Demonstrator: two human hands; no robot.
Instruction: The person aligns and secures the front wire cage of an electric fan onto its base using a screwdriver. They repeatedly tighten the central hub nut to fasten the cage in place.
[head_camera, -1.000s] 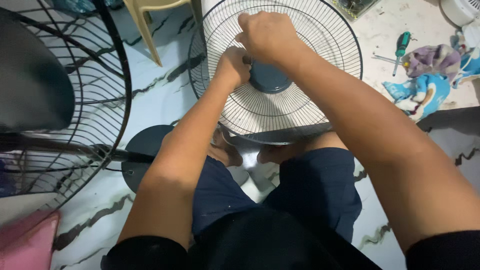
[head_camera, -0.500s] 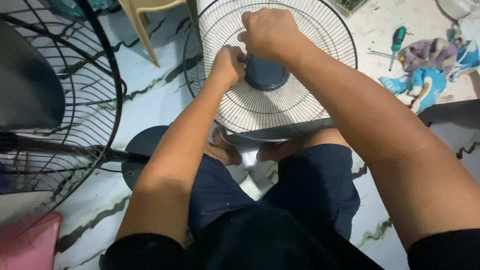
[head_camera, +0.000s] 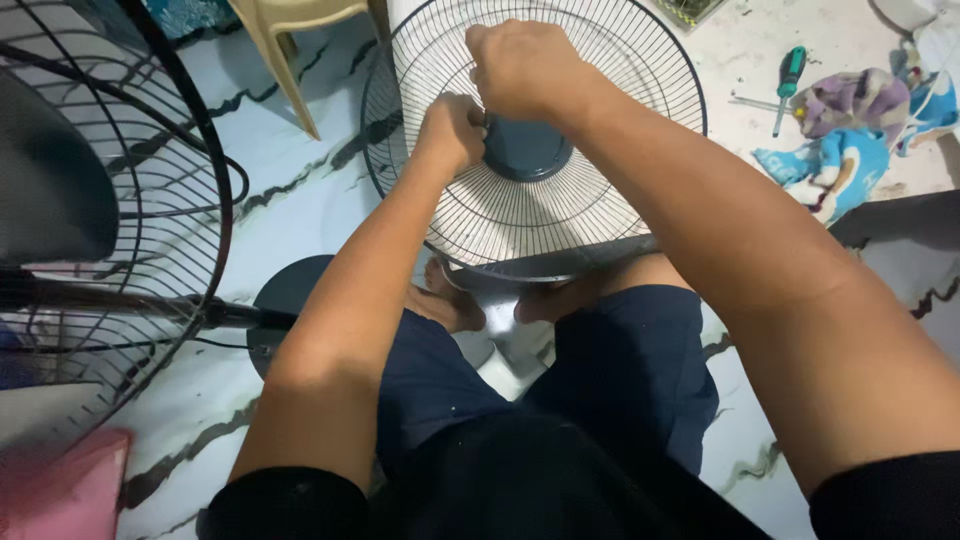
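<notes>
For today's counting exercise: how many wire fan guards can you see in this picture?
2. One fan guard sits under both hands, top centre; a darker fan guard stands at the left edge, partly cut off. Others may lie out of view.

No packages, labels, signs or screens in view.
</notes>
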